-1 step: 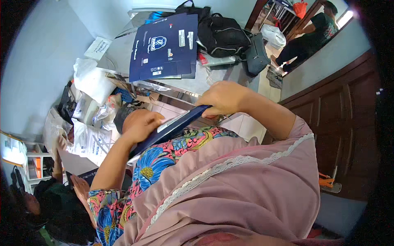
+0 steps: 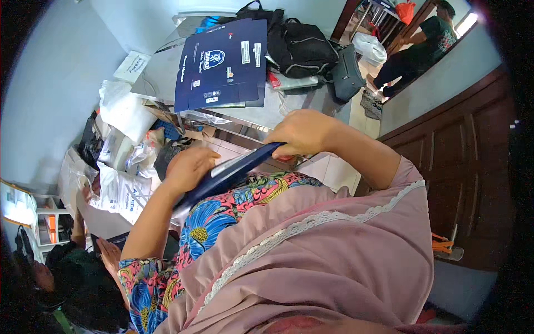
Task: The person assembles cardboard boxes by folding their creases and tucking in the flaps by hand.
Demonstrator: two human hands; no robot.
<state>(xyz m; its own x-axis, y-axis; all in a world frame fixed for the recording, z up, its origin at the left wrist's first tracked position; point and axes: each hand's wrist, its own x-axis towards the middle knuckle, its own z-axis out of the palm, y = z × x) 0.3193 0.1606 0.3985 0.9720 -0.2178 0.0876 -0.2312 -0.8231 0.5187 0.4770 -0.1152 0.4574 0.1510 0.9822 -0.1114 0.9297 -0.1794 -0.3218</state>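
Observation:
A dark blue piece of printed cardboard, seen almost edge-on and slightly blurred, slants in front of my body. A pale strip shows along its upper side. My right hand is closed round its upper right end, the thumb below and the fingers over the top. Over its left part lies my left hand, the fingers bent across the upper edge and the thumb side hidden. On the metal table ahead rests a flat stack of similar dark blue cardboard box blanks.
Black backpack and grey bag sit on the metal table. Filled white plastic bags crowd the floor at left. A co-worker handles a cardboard sheet at lower left; another person stands beyond the doorway. A brown door is at right.
The cardboard has tilted slightly and its left end is more blurred. My left hand has shifted a little, its fingertips a bit higher. My right hand keeps its hold.

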